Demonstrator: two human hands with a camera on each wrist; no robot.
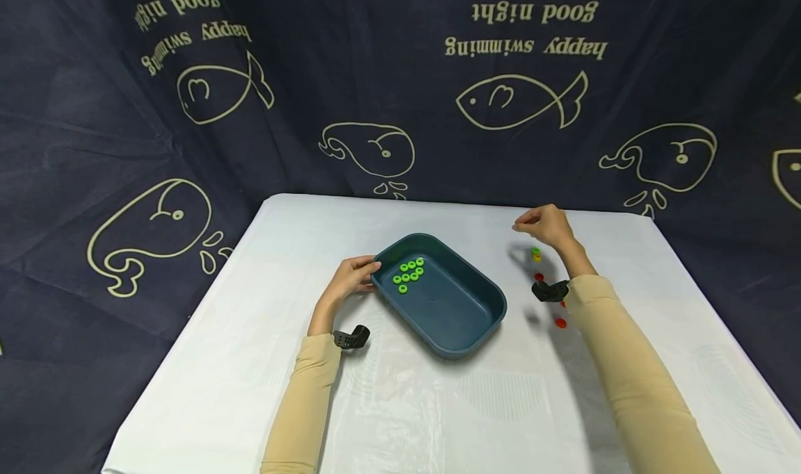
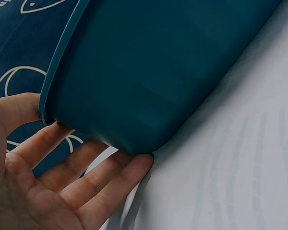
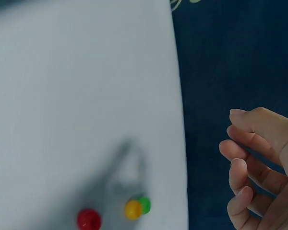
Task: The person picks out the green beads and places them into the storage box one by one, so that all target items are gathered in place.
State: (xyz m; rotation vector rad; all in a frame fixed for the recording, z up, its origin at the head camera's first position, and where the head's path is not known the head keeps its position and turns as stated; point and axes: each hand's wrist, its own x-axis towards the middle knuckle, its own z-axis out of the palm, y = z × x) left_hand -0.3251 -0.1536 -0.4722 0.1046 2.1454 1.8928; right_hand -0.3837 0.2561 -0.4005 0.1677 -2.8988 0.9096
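Observation:
A dark teal plastic bin sits at an angle on the white table. Several small bright green rings lie together at its far-left end. My left hand holds that corner, the thumb at the rim and the fingers spread under the outer wall, as the left wrist view shows. Above the table at the back right, my right hand hovers with loosely bent fingers; nothing shows between them in the right wrist view. Below it lie a green piece and a yellow piece, touching, with a red ring nearby.
Another red piece lies beside the right forearm, and an orange bit is partly hidden by the wrist camera. A dark blue cloth with fish drawings hangs behind the white table.

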